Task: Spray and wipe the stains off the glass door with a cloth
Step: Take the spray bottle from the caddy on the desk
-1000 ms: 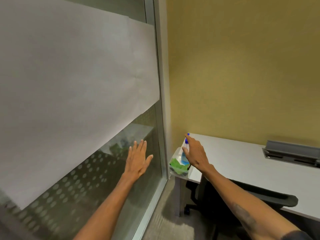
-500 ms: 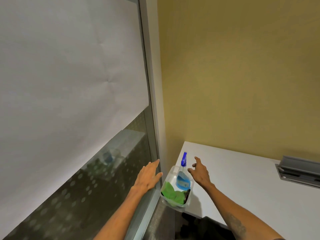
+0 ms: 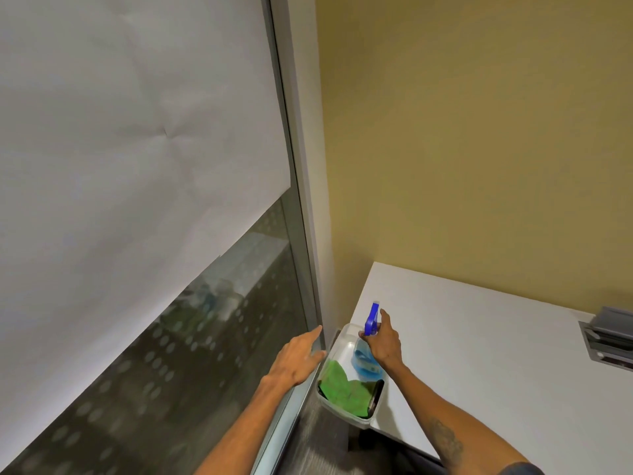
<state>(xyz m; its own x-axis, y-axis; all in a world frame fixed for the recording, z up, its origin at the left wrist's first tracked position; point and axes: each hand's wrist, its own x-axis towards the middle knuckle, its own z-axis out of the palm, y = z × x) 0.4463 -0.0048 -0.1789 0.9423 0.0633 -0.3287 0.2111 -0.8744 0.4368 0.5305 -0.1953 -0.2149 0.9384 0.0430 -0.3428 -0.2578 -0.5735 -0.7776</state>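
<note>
Lower centre, our right hand [image 3: 382, 344] wraps the spray bottle [image 3: 364, 354]; we lift straight up, clearing the tub [image 3: 346, 411]; left hand [image 3: 298, 358] open, empty.

The white desk [image 3: 479, 354] at lower right lies bare and open for my hands. At its near left corner a clear tub [image 3: 346, 411] blocks the way, crowded with a green cloth [image 3: 339, 385] and spray bottle [image 3: 371, 320]. Only a thin gap separates it from the glass door [image 3: 154, 371] filling the left.
</note>
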